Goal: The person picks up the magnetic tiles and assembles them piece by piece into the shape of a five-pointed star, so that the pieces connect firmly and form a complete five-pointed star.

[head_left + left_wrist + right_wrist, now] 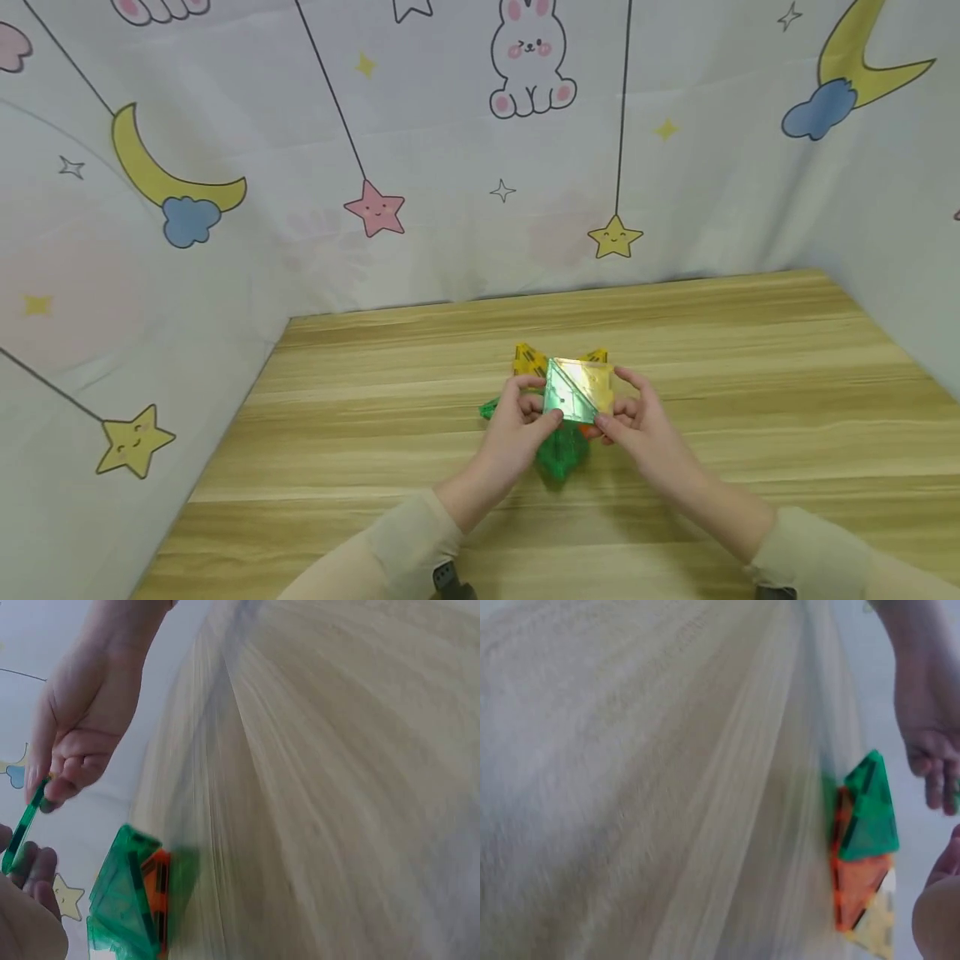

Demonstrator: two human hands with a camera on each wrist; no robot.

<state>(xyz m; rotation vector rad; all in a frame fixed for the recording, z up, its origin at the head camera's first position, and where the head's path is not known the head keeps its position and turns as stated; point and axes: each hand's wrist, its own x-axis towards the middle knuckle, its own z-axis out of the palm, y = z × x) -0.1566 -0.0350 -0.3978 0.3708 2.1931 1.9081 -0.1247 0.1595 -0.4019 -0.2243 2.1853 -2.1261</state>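
Note:
Two translucent triangular magnetic tiles, one green and one yellow, lie edge to edge as a square held above the table. My left hand pinches the green side, thumb in front. My right hand pinches the opposite side, its thumb at the lower right corner. Behind and below the square stands a structure of magnetic tiles, with green tiles, yellow tiles and an orange tile. The held square hides its middle. In the left wrist view the held green tile appears edge-on.
The structure stands on a wood-grain table. A pale cloth printed with stars, moons and a rabbit hangs behind the table and along its sides.

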